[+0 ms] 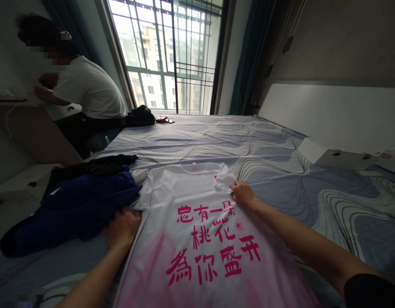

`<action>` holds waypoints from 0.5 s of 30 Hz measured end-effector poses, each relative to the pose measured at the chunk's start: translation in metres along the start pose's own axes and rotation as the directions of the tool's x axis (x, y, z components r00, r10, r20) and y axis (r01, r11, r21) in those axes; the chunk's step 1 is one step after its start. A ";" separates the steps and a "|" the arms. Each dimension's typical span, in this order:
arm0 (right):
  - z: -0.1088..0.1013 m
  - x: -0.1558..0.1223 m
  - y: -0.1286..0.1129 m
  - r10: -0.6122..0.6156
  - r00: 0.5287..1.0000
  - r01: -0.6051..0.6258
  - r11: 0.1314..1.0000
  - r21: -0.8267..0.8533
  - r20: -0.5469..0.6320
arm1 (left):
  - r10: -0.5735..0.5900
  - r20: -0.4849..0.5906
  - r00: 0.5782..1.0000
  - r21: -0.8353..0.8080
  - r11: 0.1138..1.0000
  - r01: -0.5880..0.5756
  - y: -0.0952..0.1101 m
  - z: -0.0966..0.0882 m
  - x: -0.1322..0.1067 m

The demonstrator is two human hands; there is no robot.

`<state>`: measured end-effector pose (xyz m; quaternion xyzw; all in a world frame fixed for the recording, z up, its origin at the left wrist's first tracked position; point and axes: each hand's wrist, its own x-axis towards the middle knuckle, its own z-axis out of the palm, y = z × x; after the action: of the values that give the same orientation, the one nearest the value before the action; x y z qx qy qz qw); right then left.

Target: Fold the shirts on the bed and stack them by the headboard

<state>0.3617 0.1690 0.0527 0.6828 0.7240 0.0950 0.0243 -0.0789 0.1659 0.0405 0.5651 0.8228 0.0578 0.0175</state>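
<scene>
- I have the bed (280, 188) under both hands, stretching well beyond them toward the window (167, 60).
- The shirt (191, 190) lies on it between my hands, front up, its long axis running away from me, collar at the far end past both hands; I judge my right hand the nearer to that collar.
- The blue garment (84, 205) sits just beyond and outside my left hand.
- My left hand (123, 224) is at the shirt's edge, fingers partly curled; I can't tell whether they grip cloth.
- My right hand (244, 193) pinches the sleeve (224, 179) on its side, fingers nearly together.
</scene>
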 end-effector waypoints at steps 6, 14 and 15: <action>0.010 0.002 -0.020 -0.100 0.981 0.092 0.994 -0.055 -0.165 | -0.003 -0.008 1.000 -0.019 1.000 0.002 -0.001 0.004 0.002; 0.017 0.016 -0.031 -0.102 0.985 0.121 0.983 0.139 -0.142 | -0.012 -0.009 1.000 -0.015 1.000 0.012 -0.001 0.005 0.002; 0.018 0.009 -0.031 -0.075 0.985 0.101 0.981 0.166 -0.158 | -0.010 -0.006 1.000 -0.015 1.000 0.010 -0.001 0.005 0.002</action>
<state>0.3338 0.1786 0.0312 0.6403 0.7589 0.0817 -0.0859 -0.0796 0.1674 0.0359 0.5608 0.8252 0.0654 0.0197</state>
